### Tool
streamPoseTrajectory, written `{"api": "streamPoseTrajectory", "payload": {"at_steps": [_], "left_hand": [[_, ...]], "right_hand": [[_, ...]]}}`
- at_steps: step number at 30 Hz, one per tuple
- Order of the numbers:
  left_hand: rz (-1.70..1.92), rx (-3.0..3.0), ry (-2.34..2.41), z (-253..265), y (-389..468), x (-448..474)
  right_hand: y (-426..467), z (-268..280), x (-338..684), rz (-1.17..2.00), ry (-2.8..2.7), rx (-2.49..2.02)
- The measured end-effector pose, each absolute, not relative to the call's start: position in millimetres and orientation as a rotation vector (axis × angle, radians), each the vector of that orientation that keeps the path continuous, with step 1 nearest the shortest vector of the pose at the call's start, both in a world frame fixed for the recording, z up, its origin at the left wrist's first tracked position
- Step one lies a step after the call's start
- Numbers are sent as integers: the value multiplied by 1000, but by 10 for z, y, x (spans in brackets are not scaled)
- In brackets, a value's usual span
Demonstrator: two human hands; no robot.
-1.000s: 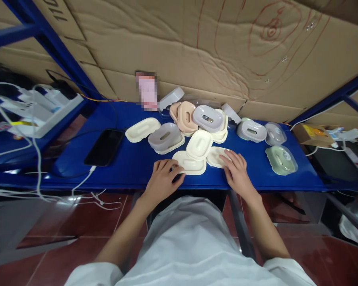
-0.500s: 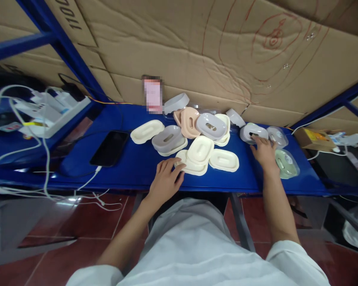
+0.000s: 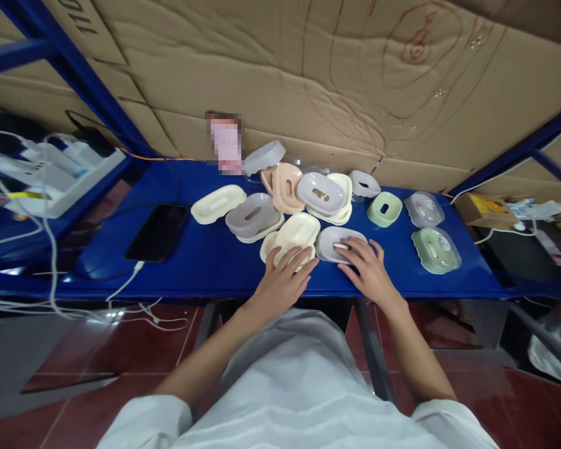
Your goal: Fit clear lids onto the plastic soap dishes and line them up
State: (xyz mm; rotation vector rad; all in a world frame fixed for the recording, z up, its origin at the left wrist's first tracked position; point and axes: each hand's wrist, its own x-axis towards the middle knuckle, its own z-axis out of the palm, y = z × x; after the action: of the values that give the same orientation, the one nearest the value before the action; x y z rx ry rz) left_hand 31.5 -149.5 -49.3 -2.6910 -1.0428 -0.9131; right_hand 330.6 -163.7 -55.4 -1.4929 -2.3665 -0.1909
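Resting flat, left hand (image 3: 284,279) on cream tray (image 3: 280,244), right hand (image 3: 365,270) on grey dish (image 3: 330,240) (fingers spread, gripping nothing), blue shelf (image 3: 206,259).

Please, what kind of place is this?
Probably a small workshop or packing station: many plastic soap dishes lie on a blue metal shelf, cardboard sheets form the back wall, and a phone charges at one side.

One head-worn camera looks forward and down from close above the blue bench (image 3: 206,262) (there is no second view), taking in both forearms, the near floor and the cardboard wall (image 3: 280,75) behind.
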Motion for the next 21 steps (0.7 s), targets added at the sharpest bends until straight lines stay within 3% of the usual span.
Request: {"api": "streamPoseTrajectory", "payload": {"at_steps": [14, 21], "left_hand": [[-799, -2733, -993, -407, -1450, 566], [-855, -2769, -941, -629, -1311, 710]], "right_hand": [[-1728, -382, 3209, -187, -2473, -1473], [-1787, -386, 3163, -188, -2497, -1408]]}}
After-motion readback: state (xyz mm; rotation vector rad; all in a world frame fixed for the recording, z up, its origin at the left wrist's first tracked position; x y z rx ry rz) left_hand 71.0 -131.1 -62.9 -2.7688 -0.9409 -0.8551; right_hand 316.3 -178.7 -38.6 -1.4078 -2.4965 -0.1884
